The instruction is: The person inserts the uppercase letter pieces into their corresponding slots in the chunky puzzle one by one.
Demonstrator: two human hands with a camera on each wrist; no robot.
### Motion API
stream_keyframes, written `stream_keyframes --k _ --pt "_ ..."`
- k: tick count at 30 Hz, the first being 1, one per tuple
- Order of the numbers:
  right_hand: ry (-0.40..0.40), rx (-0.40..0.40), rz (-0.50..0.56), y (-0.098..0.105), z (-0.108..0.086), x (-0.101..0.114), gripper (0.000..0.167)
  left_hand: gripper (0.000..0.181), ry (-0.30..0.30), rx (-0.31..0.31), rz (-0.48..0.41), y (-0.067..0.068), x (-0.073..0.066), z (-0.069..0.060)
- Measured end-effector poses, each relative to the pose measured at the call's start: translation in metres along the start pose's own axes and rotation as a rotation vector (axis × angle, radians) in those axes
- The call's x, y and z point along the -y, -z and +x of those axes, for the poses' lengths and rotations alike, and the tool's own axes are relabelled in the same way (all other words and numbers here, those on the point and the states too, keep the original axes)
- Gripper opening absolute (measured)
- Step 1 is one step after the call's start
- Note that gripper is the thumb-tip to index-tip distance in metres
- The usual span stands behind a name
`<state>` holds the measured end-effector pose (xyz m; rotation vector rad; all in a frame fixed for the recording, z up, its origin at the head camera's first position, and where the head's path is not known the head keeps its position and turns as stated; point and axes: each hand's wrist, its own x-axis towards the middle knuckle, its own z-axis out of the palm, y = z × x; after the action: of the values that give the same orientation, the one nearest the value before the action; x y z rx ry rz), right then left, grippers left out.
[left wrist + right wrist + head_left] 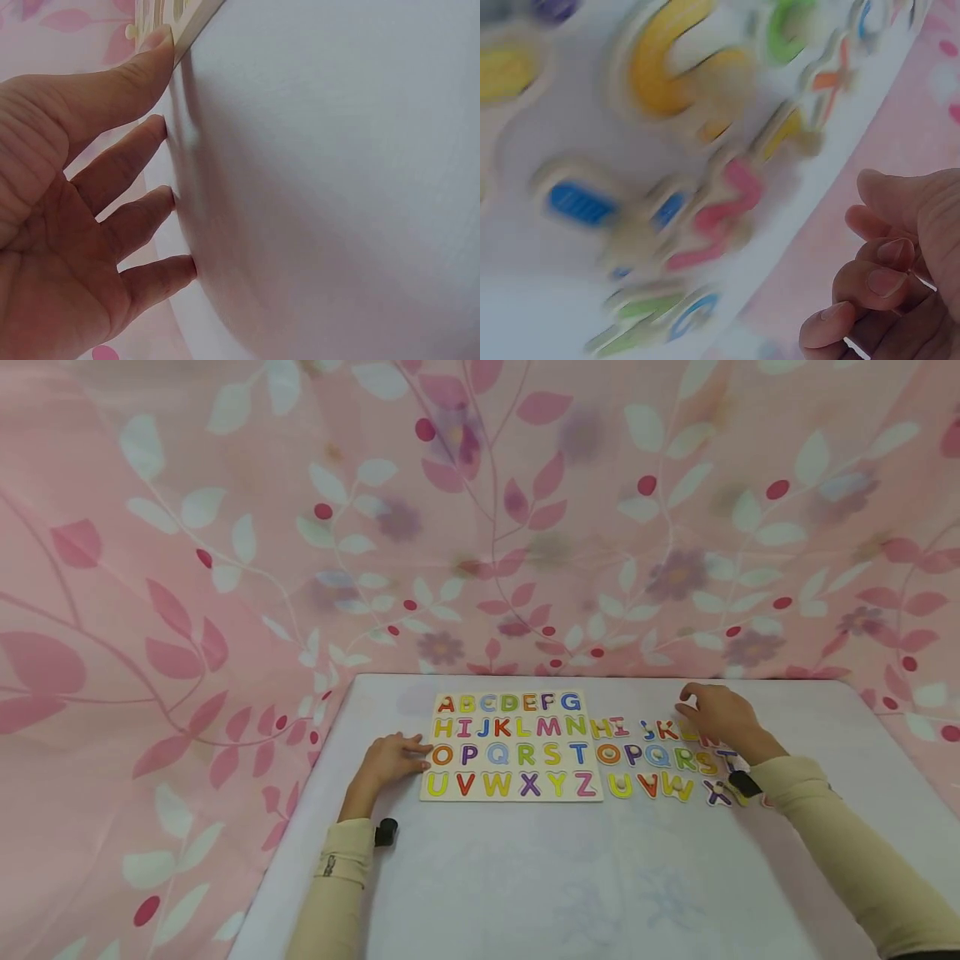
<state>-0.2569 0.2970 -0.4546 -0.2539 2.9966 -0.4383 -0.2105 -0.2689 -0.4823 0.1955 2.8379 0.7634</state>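
Observation:
A wooden alphabet board point(517, 798) lies flat, with knobs on several letters of its top row. At its left edge is my left hand point(386, 762); in the left wrist view the thumb of this hand point(82, 187) touches the board's edge point(196, 28), fingers spread with their tips at the cloth. Loose letter pieces lie in rows right of the board, among them an orange O point(609, 755). Over the upper right pieces hovers my right hand point(723, 718), fingers loosely bent. The right wrist view shows this hand point(900, 277) holding nothing, beside a pink letter point(724, 214); its pieces are blurred.
A white cloth point(525, 885) covers the table, and a pink floral curtain point(480, 527) hangs behind and to the left. My right forearm point(862, 860) extends over the table's right side, partly covering the lower right pieces.

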Motion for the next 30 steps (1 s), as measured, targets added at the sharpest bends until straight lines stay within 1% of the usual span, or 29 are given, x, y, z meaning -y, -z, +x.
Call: stream_keyframes --k 5,7,11,17,20,23,24,30 --pt "-0.045 0.017 0.017 0.004 -0.009 -0.025 0.034 0.038 -0.012 0.001 -0.004 -0.001 0.002 -0.001" --pt "-0.051 0.012 0.020 0.004 -0.012 -0.031 0.034 0.038 -0.004 -0.003 -0.004 -0.001 0.002 -0.002" --pt "-0.068 0.010 0.022 0.004 -0.018 -0.043 0.035 0.037 -0.010 -0.014 -0.006 0.000 0.002 -0.002" --pt "-0.119 0.034 0.031 0.002 -0.023 -0.060 0.033 0.038 -0.010 -0.007 0.005 0.000 0.002 -0.002" --pt "-0.135 0.035 0.043 0.002 -0.023 -0.065 0.033 0.038 -0.006 -0.008 0.017 0.000 0.002 -0.002" --pt "-0.140 0.032 0.052 0.003 -0.022 -0.067 0.034 0.039 0.003 -0.009 0.008 0.001 0.003 -0.001" --pt "-0.139 0.033 0.053 0.004 -0.023 -0.067 0.034 0.038 -0.005 -0.010 0.010 0.000 0.003 -0.001" --pt "-0.151 0.065 0.047 0.006 -0.025 -0.070 0.032 0.038 -0.010 -0.007 0.008 0.000 0.002 0.001"
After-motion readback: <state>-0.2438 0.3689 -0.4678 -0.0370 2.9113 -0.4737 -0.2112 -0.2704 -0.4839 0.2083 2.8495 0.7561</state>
